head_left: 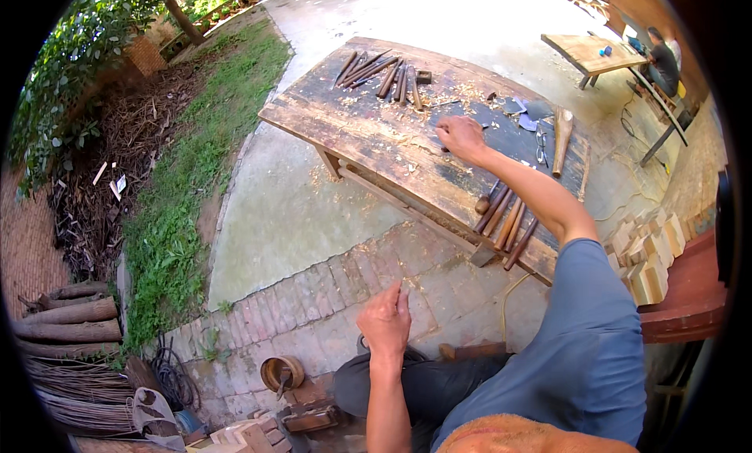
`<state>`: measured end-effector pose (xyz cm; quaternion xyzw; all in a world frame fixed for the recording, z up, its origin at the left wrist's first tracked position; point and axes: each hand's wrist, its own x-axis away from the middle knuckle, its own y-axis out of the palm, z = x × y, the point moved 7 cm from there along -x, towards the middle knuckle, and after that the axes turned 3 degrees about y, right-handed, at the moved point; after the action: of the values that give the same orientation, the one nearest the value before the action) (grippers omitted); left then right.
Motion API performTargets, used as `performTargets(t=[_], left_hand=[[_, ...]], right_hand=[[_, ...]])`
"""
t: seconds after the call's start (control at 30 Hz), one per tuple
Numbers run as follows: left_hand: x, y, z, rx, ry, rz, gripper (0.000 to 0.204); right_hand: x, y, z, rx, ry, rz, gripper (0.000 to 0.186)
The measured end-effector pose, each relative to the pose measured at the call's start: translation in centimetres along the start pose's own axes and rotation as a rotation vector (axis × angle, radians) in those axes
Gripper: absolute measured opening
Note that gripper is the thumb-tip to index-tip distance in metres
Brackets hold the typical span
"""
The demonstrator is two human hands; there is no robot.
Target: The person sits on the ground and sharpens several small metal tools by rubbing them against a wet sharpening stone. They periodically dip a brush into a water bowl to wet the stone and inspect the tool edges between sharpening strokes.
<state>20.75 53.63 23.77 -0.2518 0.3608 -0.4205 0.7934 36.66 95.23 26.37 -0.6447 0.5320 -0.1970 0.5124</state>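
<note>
My right hand point(462, 137) is closed low over the middle of the wooden workbench point(384, 151), among pale wood shavings. A small dark bit shows at its lower edge, but I cannot make out what the fingers hold. Nearer to me, my left hand point(385, 320) hangs in the air in front of the bench, fingers curled together and thumb up, with nothing visible in it. Chisel-like tools with wooden handles point(384, 77) lie at the far left of the bench. More wooden handles point(507, 218) lie at its near right, and a wooden mallet point(562, 140) rests toward the right edge.
Eyeglasses point(541, 147) and a purplish cloth or paper point(526, 122) lie near the mallet. Stacked wood blocks point(650, 253) stand at right. Logs point(70, 328) and a round container point(282, 372) sit at lower left. Another person point(664, 65) sits by a far table point(591, 54).
</note>
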Motion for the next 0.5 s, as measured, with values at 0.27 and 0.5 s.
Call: performTargets(t=[0.27,0.5], left_hand=[[0.2,-0.6,-0.6,-0.062,-0.03,-0.027,0.018],[0.0,-0.7,-0.6,-0.095,-0.031,-0.041,0.018]], right_hand=[[-11.4,7.0,-6.1,0.203,-0.009,-0.072,0.034],[-14.3,10.4,-4.6,0.435,-0.048,-0.114,0.025]])
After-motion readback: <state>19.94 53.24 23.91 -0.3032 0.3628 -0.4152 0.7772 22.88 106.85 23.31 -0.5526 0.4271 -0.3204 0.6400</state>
